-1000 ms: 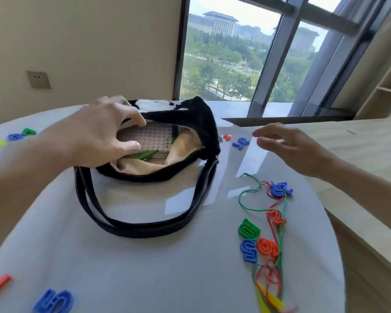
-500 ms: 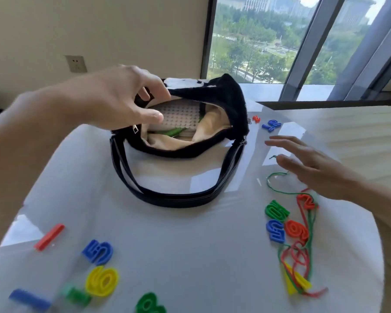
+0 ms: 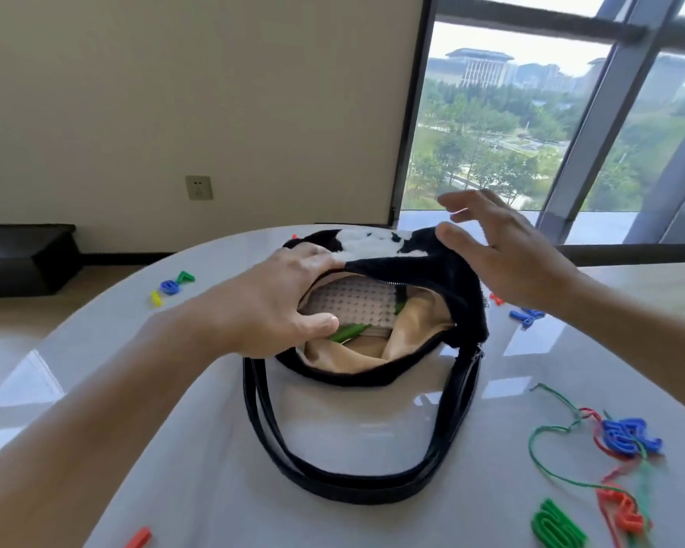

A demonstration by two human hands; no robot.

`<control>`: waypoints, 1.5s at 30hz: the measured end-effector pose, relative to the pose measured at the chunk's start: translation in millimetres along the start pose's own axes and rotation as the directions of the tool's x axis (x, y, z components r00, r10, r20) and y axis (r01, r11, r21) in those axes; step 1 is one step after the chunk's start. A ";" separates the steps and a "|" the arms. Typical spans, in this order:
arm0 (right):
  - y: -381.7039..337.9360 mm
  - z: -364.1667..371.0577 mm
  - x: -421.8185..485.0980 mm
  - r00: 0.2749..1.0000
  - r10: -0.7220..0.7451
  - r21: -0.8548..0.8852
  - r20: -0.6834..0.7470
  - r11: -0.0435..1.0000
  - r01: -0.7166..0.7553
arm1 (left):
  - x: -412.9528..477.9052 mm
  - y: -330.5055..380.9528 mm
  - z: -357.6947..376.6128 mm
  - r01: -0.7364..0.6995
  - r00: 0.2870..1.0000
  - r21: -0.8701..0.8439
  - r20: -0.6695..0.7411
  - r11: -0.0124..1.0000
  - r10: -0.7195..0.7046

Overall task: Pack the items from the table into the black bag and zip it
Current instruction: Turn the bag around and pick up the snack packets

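**A:** Which step was in hand?

**B:** Packing, by my reading. The left hand [image 3: 277, 306] gripped the bag [image 3: 455, 282] at its 10 o'clock rim. Its fingers curled over the edge and the thumb sat in the mouth, holding it agape. The right hand [image 3: 519, 259] rested against the 2 o'clock corner, fingers spread and straight, holding nothing.

**A:** And where was the bag?

**B:** It sat mid-surface [image 3: 372, 526], toward 12 o'clock, with the strap [image 3: 356, 488] looped toward 6. It was unzipped, black plush outside and tan lining within. A pegboard [image 3: 352, 302] and a green piece [image 3: 347, 333] were already inside.

**A:** What did the next move call for?

**B:** Probably the free hand fetching loose pieces. A blue number [image 3: 625, 437] lay tangled in cords [image 3: 530, 448] at 4 o'clock, and letters [image 3: 170, 287] lay at 10. The cords would likely drag their neighbours along, so a gathered scoop looked wiser than a pinch. Zipping had to wait.
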State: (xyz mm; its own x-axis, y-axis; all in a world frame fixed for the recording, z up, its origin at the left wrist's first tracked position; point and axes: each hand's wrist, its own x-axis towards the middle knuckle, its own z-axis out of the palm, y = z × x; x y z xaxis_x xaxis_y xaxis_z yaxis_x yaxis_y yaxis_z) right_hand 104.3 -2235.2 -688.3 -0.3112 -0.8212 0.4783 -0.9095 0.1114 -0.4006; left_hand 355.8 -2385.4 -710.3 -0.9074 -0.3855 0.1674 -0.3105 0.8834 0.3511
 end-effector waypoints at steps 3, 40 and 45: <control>-1.8 4.5 51.9 0.995 0.008 -0.096 0.104 0.995 0.002 | 34.6 -5.1 -11.3 0.013 1.000 -0.018 0.014 1.000 -0.013; 94.6 43.8 197.3 0.806 0.437 -0.305 0.399 0.892 -0.333 | 259.4 -86.4 -25.0 0.358 0.877 0.146 0.287 0.922 -0.386; 72.3 20.8 201.9 0.785 0.469 -0.297 0.404 0.879 -0.373 | 260.6 -74.1 -58.7 0.318 0.876 0.166 0.325 0.933 -0.356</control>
State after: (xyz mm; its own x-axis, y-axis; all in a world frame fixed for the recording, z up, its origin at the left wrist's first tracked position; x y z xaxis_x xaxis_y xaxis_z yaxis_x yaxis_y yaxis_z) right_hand -18.5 -2404.6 -637.0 -0.5600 -0.8185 -0.1280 -0.7653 0.5703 -0.2986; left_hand 158.9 -2567.0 -638.7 -0.7764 -0.5657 -0.2777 -0.6253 0.7464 0.2276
